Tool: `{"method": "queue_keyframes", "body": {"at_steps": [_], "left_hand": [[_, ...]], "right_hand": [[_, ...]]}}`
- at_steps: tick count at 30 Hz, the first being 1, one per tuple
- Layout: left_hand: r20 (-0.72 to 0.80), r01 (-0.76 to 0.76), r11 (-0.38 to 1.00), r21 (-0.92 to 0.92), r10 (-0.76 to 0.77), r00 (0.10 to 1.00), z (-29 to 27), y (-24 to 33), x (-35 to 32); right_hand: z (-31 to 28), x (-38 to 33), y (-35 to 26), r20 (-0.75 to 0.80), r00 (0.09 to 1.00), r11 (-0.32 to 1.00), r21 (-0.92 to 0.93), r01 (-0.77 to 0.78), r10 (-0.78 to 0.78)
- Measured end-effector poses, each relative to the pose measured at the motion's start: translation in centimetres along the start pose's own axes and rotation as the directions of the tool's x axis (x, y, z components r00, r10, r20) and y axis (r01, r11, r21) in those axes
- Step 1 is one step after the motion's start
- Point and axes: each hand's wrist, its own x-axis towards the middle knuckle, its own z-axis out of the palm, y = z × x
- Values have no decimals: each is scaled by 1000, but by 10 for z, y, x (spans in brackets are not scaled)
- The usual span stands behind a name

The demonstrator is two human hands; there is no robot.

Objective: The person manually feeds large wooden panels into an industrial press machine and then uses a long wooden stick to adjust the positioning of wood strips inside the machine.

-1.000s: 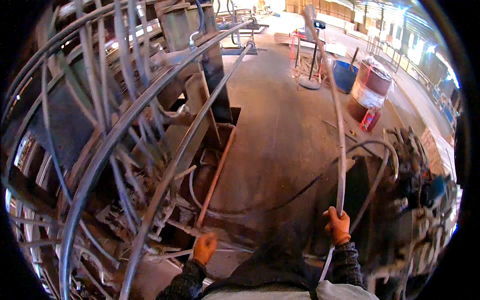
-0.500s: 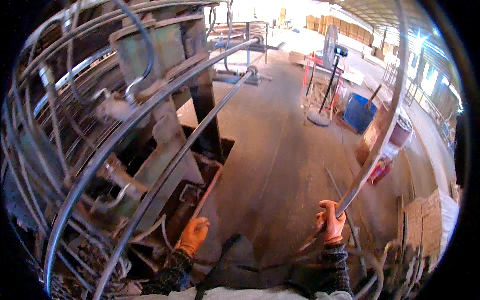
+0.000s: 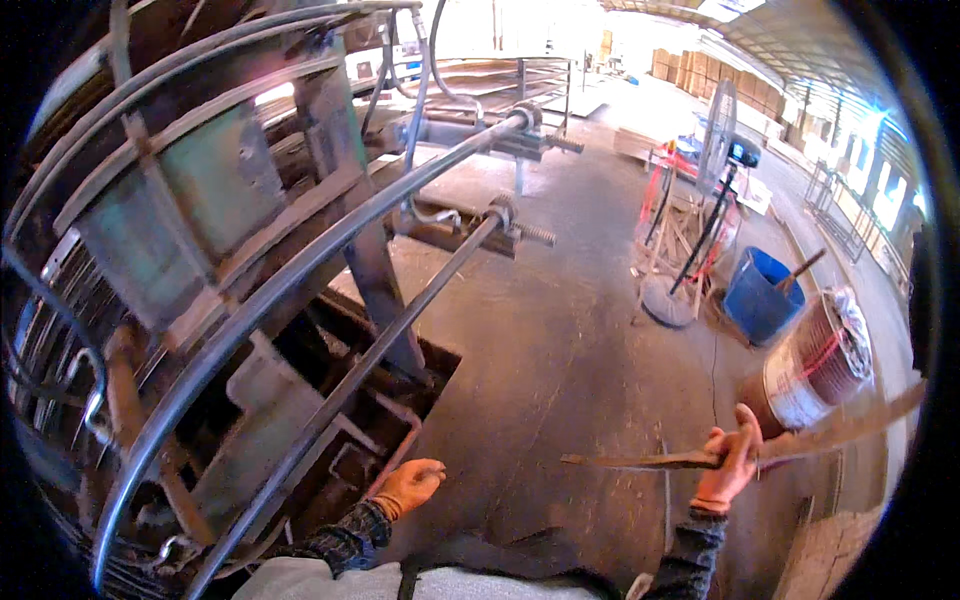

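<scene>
Rod (image 3: 650, 460) lies crosswise through the right hand (image 3: 728, 458), left hand (image 3: 408, 485) apart.

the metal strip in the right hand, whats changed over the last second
The metal strip has swung from near upright a second ago, through a slant, to lying almost level across the right hand, which kept its grip. The view also lifted, bringing the standing fan and blue bin closer to the middle. The left hand stayed empty, low by the machine frame.

Concrete floor (image 3: 580, 330), sunlit open shed, fan (image 3: 715, 135).
</scene>
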Motion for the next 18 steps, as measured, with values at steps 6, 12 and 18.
{"method": "queue_keyframes", "body": {"at_steps": [6,12,18], "left_hand": [[-212,18,987,159,16,977,60,-2,162],[-245,409,913,-17,-400,883,131,-9,251],[-206,463,670,-580,-672,712,195,-85,286]], "right_hand": [[24,167,110,95,995,999,17,-43,41],[134,334,232,329,910,958,45,-283,253],[300,481,333,638,733,918,101,-382,235]]}}
